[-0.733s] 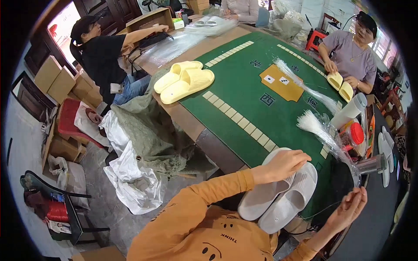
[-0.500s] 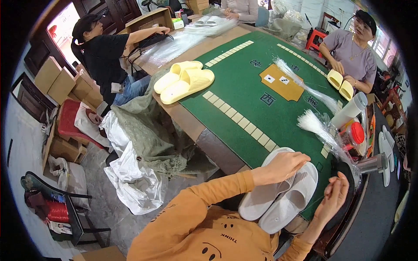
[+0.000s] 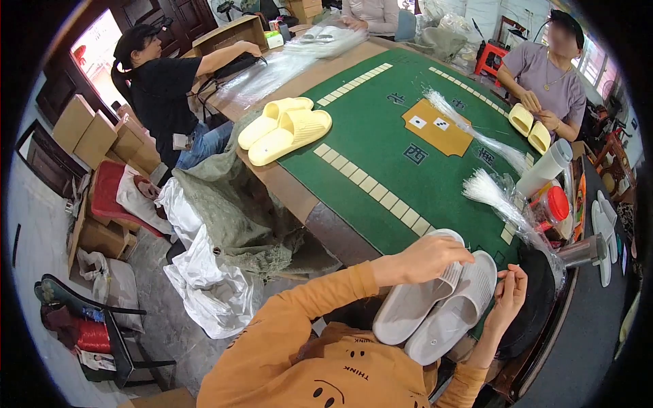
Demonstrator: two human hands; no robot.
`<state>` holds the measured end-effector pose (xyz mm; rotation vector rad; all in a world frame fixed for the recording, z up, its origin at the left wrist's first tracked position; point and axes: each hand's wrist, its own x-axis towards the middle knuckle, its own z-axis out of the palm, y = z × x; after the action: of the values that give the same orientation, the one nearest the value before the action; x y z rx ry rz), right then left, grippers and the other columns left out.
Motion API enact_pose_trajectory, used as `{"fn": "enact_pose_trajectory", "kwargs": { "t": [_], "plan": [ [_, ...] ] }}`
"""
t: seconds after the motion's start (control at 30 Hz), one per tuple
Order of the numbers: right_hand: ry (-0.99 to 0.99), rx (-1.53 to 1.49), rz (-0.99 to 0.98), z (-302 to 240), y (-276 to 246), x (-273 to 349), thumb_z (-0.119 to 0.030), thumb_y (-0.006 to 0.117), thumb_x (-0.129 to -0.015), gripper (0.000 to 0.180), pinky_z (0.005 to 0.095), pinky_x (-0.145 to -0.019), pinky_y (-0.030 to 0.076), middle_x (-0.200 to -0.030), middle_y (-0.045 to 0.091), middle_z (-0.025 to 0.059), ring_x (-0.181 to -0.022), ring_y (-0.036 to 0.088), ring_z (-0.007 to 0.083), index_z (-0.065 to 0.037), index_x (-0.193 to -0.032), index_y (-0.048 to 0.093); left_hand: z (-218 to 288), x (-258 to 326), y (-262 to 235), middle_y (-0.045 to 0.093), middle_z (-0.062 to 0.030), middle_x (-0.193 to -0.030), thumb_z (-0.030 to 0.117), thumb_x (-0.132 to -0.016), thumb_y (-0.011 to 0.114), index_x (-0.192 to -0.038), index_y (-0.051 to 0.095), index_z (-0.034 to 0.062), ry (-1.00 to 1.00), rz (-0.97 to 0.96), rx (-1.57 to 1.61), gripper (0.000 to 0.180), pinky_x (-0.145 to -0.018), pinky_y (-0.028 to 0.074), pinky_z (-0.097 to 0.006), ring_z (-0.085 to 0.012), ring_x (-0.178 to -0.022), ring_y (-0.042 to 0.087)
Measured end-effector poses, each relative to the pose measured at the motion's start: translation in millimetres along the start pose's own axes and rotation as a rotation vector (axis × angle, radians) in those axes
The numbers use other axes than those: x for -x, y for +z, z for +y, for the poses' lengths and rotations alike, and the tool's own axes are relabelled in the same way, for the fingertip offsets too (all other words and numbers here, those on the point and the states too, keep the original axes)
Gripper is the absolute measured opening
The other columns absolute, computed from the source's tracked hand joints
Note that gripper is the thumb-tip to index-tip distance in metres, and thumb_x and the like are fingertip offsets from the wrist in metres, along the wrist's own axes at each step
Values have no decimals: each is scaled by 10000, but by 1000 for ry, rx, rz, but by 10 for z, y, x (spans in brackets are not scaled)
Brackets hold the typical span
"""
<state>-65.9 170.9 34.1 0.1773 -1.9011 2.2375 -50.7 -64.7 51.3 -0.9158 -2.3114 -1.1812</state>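
A pair of pale grey slippers (image 3: 435, 309) lies side by side at the near edge of the green table mat (image 3: 371, 146). My left hand (image 3: 425, 258) rests on the upper end of the left slipper, fingers curled over its ribbed strap. My right hand (image 3: 509, 294) is raised just right of the pair, thumb and fingers pinched together on what looks like a thin clear plastic strand. Both my sleeves are orange.
A bundle of clear plastic strands (image 3: 495, 196), a white roll (image 3: 544, 170), a red-lidded jar (image 3: 554, 204) and a metal cylinder (image 3: 579, 251) stand at my right. Yellow slippers (image 3: 286, 126) lie at the table's left edge. A person in black (image 3: 163, 88) and one in purple (image 3: 549, 75) work at the table.
My right hand has moved up and left, from low beside the table's edge to close against the grey slippers. My left hand has stayed on the slippers.
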Motion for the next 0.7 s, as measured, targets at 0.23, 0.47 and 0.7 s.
{"fn": "enact_pose_trajectory", "kwargs": {
  "t": [0.23,0.47,0.7],
  "plan": [
    [-25,-95,130,44,-235,-99,-132,513,-976,117,134,-465,272,-868,602,23,-570,398,4,-53,-1047,562,-202,79,-145,655,-94,-848,-63,-831,429,-990,616,5,-319,163,231,255,-686,489,-308,-191,-742,611],
    [-99,-372,231,-35,-391,-161,-120,506,-977,131,143,-481,325,-947,600,48,-672,468,36,-30,-1066,542,-255,140,-277,570,-36,-705,8,-893,367,-815,523,9,-577,305,513,174,-605,449,-253,-104,-661,540],
    [-335,-142,517,-591,-149,53,-159,489,-977,145,185,-521,267,-799,474,26,-622,360,60,-42,-1060,510,-369,326,-341,564,-26,-751,73,-934,352,-891,517,41,-641,419,693,174,-624,433,-242,-104,-672,532]
  ]
}}
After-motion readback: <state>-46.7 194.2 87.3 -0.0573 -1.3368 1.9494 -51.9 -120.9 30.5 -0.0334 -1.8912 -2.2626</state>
